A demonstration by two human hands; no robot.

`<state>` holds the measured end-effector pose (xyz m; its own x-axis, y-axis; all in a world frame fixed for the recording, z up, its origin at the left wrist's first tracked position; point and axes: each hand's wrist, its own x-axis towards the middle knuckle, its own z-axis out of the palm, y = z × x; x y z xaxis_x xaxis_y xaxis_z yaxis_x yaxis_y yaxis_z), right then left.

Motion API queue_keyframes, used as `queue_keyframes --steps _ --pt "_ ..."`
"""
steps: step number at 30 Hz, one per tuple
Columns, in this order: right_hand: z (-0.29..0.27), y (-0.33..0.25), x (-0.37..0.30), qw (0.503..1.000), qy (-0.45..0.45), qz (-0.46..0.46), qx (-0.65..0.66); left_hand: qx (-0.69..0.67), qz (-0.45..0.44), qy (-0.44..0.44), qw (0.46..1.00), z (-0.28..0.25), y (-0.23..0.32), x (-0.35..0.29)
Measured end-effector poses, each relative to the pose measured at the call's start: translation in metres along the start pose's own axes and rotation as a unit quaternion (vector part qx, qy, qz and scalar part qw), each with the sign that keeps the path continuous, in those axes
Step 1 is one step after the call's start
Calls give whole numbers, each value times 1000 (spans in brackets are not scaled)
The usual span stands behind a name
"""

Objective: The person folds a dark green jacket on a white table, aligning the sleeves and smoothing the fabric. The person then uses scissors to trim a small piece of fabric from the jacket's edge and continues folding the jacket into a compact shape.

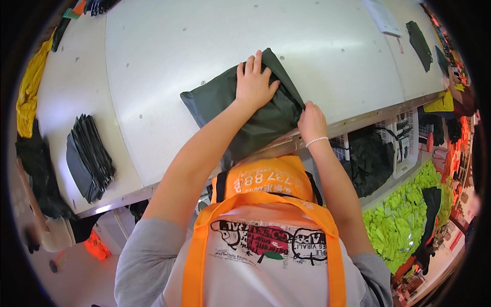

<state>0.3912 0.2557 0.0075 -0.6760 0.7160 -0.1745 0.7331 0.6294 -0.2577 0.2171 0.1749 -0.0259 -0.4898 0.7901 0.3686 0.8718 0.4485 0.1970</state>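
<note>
A folded piece of dark green, slightly shiny fabric (215, 102) lies across the near edge of the white table, its lower part hanging over toward my orange apron. My left hand (254, 86) rests flat on its upper part with the fingers spread. At the fabric's right side my right hand (312, 123) pinches the edge between thumb and fingers. A fold runs along that side, from the top corner down to the pinch. What kind of article the fabric is, I cannot tell.
A stack of dark folded pieces (89, 158) lies left on the white table (163, 46). Yellow cloth (33, 87) hangs at the far left. Below the table on the right are a white crate (406, 148) with dark fabric and a bright yellow-green heap (399, 220). Paper sheets (382, 18) lie at the back right.
</note>
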Motion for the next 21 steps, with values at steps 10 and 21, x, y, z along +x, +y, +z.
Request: queue_keyframes --steps 10,21 --pt "-28 -29 3 998 -16 -46 -33 43 -59 -73 995 -21 -2 0" --pt "-9 -16 -13 982 24 -127 136 -54 -55 -187 979 -23 65 -38"
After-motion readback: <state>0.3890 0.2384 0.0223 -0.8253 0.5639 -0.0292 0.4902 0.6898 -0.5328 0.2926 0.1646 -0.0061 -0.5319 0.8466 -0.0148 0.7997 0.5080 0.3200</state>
